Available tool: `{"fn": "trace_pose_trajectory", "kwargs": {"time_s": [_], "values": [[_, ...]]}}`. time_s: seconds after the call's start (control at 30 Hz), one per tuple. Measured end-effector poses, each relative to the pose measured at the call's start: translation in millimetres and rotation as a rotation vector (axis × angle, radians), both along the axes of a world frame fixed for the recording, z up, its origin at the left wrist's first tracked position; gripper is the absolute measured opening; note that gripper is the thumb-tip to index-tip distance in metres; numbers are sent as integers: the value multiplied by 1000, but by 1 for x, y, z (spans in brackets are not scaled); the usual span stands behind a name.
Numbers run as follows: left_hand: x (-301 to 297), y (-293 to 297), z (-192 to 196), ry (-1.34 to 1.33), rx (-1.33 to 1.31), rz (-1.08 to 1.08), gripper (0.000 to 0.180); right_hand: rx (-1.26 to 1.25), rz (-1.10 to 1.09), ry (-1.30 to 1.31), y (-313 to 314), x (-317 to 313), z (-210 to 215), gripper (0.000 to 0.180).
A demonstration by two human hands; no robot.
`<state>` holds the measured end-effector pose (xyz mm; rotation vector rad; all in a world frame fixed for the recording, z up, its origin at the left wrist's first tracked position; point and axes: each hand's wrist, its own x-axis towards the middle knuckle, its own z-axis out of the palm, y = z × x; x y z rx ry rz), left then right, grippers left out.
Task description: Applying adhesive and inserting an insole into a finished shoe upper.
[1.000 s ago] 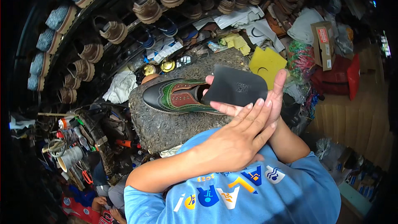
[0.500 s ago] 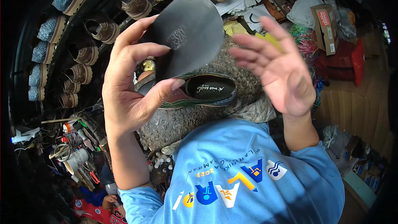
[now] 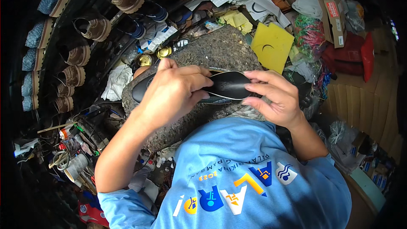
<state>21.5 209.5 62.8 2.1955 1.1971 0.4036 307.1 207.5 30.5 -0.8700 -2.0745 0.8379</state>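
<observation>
Head view looks down on a big rough grey stone [image 3: 224, 51] that serves as the work block, its top pitted and grainy. Across the near edge of the stone lies a dark shoe [image 3: 142, 91], its toe poking out to the left past the left hand [image 3: 174, 91]. That hand is closed over the shoe's middle, fingers curled across its opening and pressing down. The right hand [image 3: 275, 99] pinches the heel end of a black insole [image 3: 229, 85], thumb under and fingertips on top, so both hands have hold of something.

The insole is a thin, smooth, slightly shiny piece with a rounded end, lying flat along the shoe. It looks partly fed in, the front end hidden under the left hand and the heel end out in the open; whether the front sits fully in the toe I cannot tell. Seating the heel end seems to be what is left.

Beyond the stone lies a yellow foam sheet [image 3: 271, 44] with a curved notch cut in it.
</observation>
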Motion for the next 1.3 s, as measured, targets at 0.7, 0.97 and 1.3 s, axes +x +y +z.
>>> {"fn": "trace_pose_trajectory", "kwargs": {"time_s": [0.7,0.97,1.3], "values": [[7,12,8,363,62,-148,12,34,-103,-181,8,-53,8,15],[-8,17,4,248,94,-137,16,-101,-19,-161,15,-48,10,13],[10,34,5,541,8,-225,9,-32,-113,-265,24,-69,7,13]]}}
